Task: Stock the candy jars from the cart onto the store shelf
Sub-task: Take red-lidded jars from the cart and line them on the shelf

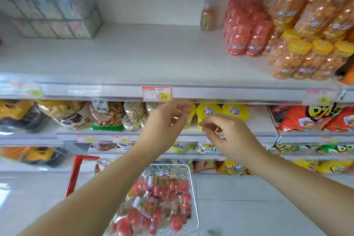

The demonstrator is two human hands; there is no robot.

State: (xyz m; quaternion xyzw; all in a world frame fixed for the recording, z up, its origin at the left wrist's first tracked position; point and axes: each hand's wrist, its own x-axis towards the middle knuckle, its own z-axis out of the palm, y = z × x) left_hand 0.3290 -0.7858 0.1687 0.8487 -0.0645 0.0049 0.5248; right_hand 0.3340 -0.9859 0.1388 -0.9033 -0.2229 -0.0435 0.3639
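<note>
One cart (75,174), two grips (166,120) (230,134) (jars (162,197) blurred, uncounted).

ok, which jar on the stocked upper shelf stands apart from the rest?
The lone jar at the back, left of the red jars; red and yellow-lidded jars stand in tight groups.

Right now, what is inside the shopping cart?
The shopping cart holds red candy jars, piled together. Whatever lies under the top layer is covered.

shelf (134,53) middle bare, red jars (247,30) right, boxes (51,9) left
</note>
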